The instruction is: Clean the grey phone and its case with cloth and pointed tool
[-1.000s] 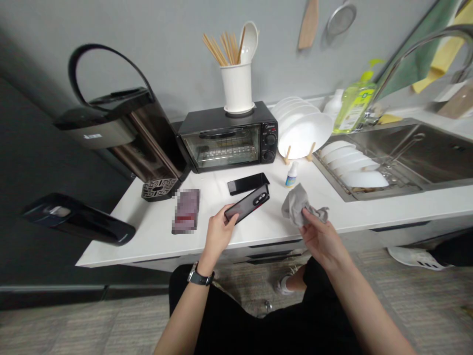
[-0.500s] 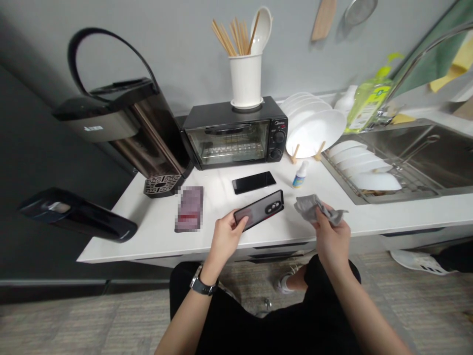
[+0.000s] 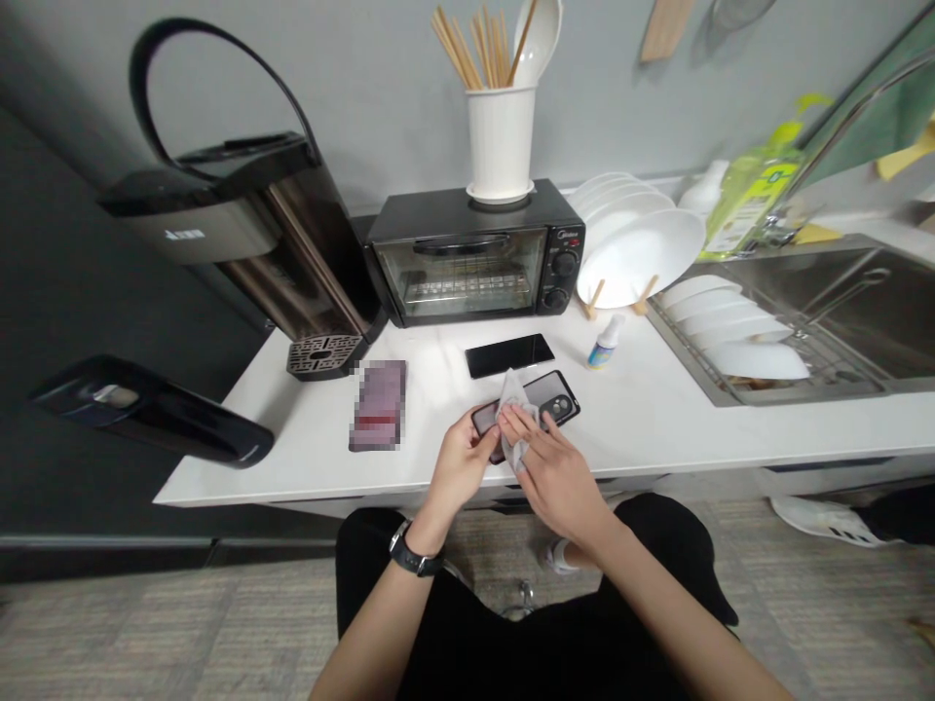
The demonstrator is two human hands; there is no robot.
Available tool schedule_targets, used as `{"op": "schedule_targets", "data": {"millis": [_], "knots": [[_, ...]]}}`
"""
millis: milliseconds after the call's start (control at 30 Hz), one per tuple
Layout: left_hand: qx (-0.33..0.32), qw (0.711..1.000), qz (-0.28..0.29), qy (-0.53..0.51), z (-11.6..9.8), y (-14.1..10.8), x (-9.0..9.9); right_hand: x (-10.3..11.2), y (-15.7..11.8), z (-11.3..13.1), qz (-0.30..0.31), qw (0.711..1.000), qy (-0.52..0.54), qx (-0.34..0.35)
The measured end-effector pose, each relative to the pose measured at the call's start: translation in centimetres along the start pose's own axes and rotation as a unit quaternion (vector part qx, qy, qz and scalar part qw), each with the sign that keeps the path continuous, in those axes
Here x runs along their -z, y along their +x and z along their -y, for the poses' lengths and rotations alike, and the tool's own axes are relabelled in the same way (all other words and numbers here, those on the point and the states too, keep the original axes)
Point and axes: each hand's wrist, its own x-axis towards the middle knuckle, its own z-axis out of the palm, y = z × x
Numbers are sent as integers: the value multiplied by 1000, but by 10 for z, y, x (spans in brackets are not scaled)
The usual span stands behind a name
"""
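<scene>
My left hand (image 3: 466,456) grips the left end of a phone case (image 3: 544,391), which has a black frame, a translucent back and a camera cutout at its right end. With my right hand (image 3: 556,477) I press a grey cloth (image 3: 515,391) flat against the middle of the case's back; the fingers lie over the cloth and partly hide it. Just behind the case, a black phone (image 3: 509,356) lies flat on the white counter (image 3: 438,378). A small white spray bottle (image 3: 605,343) with a blue and yellow label stands to the right of the phone.
A pixelated purple item (image 3: 378,405) lies left of my hands. Behind stand a water dispenser (image 3: 292,253), a toaster oven (image 3: 467,263) topped by a chopstick holder (image 3: 501,136), and racked plates (image 3: 639,258). At right is a sink (image 3: 840,321); at left, a dark thermos (image 3: 161,414).
My right hand has moved left with the cloth, from beside the phone case onto its back. The left hand still holds the case. The view has shifted slightly.
</scene>
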Motion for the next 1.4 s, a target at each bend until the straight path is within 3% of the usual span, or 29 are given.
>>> {"op": "schedule_targets", "data": {"millis": [133, 300, 333, 400, 433, 467, 567, 600, 633, 700, 767, 867, 900, 967, 1067, 1233, 1300, 1400], "knots": [[1, 1000, 1, -15, -5, -8, -1, -1, 0, 2, -63, 991, -47, -109], [0, 1000, 6, -30, -10, -10, -2, 2, -3, 13, -20, 999, 33, -16], [-1, 1000, 10, -26, -10, -10, 0, 4, -3, 10, -26, 998, 56, -31], [-13, 1000, 3, -5, -6, -8, 5, 9, -5, -5, -75, 978, 147, -124], [-23, 1000, -10, 10, -4, -6, 8, 11, -5, -14, -121, 947, 225, -192], [-33, 999, -27, 28, -1, -5, 11, 13, -6, -23, -174, 898, 312, -257], [-55, 991, -64, 107, 5, 0, 18, 17, -8, -42, -308, 731, 487, -366], [-59, 987, -65, 133, 6, 2, 19, 19, -9, -45, -338, 702, 504, -373], [-62, 984, -60, 154, 7, 3, 19, 22, -9, -45, -363, 691, 502, -372], [-66, 981, -44, 177, 7, 6, 18, 31, -9, -42, -406, 705, 456, -361], [-72, 981, -28, 181, 6, 7, 16, 41, -7, -38, -408, 774, 352, -331], [-82, 981, -10, 177, 6, 8, 15, 47, 3, -38, -286, 915, 178, -221], [-84, 981, -5, 176, 6, 8, 14, 45, 7, -40, -238, 946, 138, -172], [-88, 981, 1, 176, 6, 8, 14, 37, 15, -43, -163, 980, 79, -81], [-96, 980, 11, 173, 5, 9, 13, 17, 25, -36, -106, 994, 14, -2], [-136, 974, 20, 182, 5, 9, 11, -12, 33, 12, -78, 996, -20, 33], [-154, 972, 17, 175, 8, 9, 12, -17, 35, 26, -71, 997, -23, 35], [-177, 972, 19, 156, 11, 10, 14, -16, 38, 28, -48, 997, -29, 61]]}}
